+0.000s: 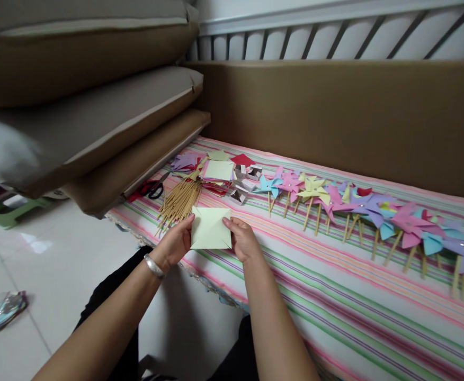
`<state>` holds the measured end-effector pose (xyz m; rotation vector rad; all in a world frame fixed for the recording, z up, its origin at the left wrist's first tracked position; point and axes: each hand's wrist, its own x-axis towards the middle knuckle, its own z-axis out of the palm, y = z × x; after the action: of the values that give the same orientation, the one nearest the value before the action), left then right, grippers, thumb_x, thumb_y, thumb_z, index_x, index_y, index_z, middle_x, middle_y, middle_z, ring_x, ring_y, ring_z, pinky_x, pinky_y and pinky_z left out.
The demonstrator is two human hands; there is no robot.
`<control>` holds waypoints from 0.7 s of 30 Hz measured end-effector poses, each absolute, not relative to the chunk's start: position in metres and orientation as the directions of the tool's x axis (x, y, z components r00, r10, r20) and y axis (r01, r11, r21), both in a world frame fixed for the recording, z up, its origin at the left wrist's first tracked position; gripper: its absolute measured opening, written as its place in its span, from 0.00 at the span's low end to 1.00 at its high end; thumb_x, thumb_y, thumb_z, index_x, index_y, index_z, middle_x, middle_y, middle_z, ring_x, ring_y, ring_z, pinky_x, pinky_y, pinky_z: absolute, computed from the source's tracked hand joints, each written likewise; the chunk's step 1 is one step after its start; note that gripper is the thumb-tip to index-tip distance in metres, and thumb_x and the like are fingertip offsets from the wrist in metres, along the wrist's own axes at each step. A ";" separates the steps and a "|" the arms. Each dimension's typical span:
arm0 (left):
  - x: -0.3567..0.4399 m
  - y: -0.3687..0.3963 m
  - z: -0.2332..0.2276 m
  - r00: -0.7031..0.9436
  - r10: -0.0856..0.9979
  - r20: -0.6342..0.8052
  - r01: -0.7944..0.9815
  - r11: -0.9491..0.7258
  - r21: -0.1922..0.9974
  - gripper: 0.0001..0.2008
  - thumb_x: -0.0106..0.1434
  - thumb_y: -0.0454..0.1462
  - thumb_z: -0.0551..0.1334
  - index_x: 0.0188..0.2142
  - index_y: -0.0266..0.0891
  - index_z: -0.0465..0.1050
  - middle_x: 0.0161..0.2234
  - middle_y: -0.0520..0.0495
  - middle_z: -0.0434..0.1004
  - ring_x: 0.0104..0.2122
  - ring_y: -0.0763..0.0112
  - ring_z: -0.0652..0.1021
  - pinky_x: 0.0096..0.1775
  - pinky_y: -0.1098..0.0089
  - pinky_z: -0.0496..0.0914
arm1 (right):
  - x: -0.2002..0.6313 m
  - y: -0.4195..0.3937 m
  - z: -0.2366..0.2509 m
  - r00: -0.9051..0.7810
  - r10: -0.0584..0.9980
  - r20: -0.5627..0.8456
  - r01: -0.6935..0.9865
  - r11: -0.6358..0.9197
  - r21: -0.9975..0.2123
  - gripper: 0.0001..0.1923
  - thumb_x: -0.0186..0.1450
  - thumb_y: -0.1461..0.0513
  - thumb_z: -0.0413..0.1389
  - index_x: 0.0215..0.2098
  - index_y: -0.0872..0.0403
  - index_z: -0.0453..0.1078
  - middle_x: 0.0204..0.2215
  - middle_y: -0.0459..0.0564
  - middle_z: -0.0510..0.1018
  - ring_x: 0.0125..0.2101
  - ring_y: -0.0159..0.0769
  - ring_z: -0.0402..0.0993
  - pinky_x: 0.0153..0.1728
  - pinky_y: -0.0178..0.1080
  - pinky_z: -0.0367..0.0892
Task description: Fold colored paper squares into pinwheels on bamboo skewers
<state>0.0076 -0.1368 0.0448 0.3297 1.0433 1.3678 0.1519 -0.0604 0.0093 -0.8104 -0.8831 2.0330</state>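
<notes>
Between my two hands is a pale green square of paper [211,228], with diagonal cuts running in from its corners. My left hand [177,241], wearing a silver bracelet on the wrist, pinches its left edge. The opposite edge is pinched by my right hand [243,239]. Just beyond lie a bundle of wooden sticks [179,201] and a stack of coloured paper squares [218,172]. Small clear boxes [240,193] with dark contents sit beside the stack. Scissors [154,188] with dark handles rest to the left of the sticks.
A row of finished paper pinwheels [315,189] on sticks stretches right across the striped cloth [295,254]. Large cushions [136,121] are piled at the left. A brown padded board [335,116] stands at the back. On the floor lies a clear packet [5,312], near a green stool [13,211].
</notes>
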 end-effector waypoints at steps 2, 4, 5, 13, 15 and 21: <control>0.006 -0.137 0.045 -0.109 0.914 -0.390 -0.637 0.236 0.734 0.15 0.61 0.41 0.56 0.42 0.33 0.74 0.33 0.43 0.80 0.36 0.64 0.79 0.38 0.68 0.72 | 0.152 -0.060 0.009 -0.516 0.822 -0.240 -0.379 -0.471 -0.797 0.15 0.45 0.56 0.66 0.24 0.56 0.70 0.19 0.44 0.77 0.20 0.32 0.70 0.26 0.35 0.64; 0.003 -0.137 0.046 -0.079 0.922 -0.380 -0.628 0.250 0.737 0.17 0.61 0.43 0.56 0.42 0.34 0.74 0.34 0.42 0.80 0.36 0.63 0.79 0.38 0.68 0.71 | 0.153 -0.060 0.009 -0.522 0.820 -0.235 -0.372 -0.467 -0.802 0.14 0.45 0.56 0.66 0.24 0.56 0.70 0.19 0.44 0.76 0.20 0.32 0.69 0.26 0.35 0.63; 0.001 -0.137 0.046 -0.063 0.921 -0.385 -0.613 0.269 0.743 0.18 0.61 0.45 0.55 0.42 0.34 0.74 0.34 0.42 0.80 0.36 0.63 0.79 0.38 0.68 0.71 | 0.154 -0.059 0.009 -0.525 0.819 -0.232 -0.369 -0.464 -0.805 0.14 0.45 0.56 0.66 0.24 0.56 0.70 0.19 0.44 0.76 0.20 0.32 0.69 0.26 0.34 0.63; -0.016 -0.142 0.056 0.019 0.908 -0.419 -0.464 0.379 0.801 0.26 0.61 0.52 0.50 0.39 0.32 0.74 0.32 0.38 0.80 0.30 0.62 0.79 0.31 0.66 0.70 | 0.156 -0.057 0.011 -0.573 0.795 -0.199 -0.339 -0.451 -0.826 0.14 0.46 0.56 0.66 0.24 0.57 0.72 0.20 0.45 0.76 0.20 0.31 0.68 0.27 0.34 0.63; -0.017 -0.144 0.055 0.028 0.911 -0.412 -0.468 0.376 0.800 0.26 0.62 0.51 0.50 0.39 0.32 0.74 0.31 0.38 0.80 0.29 0.62 0.78 0.32 0.65 0.70 | 0.156 -0.057 0.011 -0.576 0.794 -0.196 -0.341 -0.450 -0.825 0.14 0.46 0.56 0.66 0.25 0.56 0.72 0.20 0.46 0.77 0.20 0.31 0.69 0.27 0.35 0.63; -0.012 -0.145 0.043 0.028 0.901 -0.434 -0.501 0.388 0.773 0.23 0.62 0.50 0.50 0.39 0.33 0.74 0.30 0.40 0.80 0.28 0.64 0.79 0.32 0.67 0.70 | 0.158 -0.058 0.010 -0.554 0.807 -0.206 -0.340 -0.445 -0.828 0.14 0.46 0.55 0.66 0.23 0.56 0.71 0.19 0.45 0.76 0.20 0.31 0.68 0.25 0.34 0.63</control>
<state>-0.0125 -0.1452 0.0434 0.4721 1.0613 1.1463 0.1578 -0.0580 0.0099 -0.7834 -0.9880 2.0448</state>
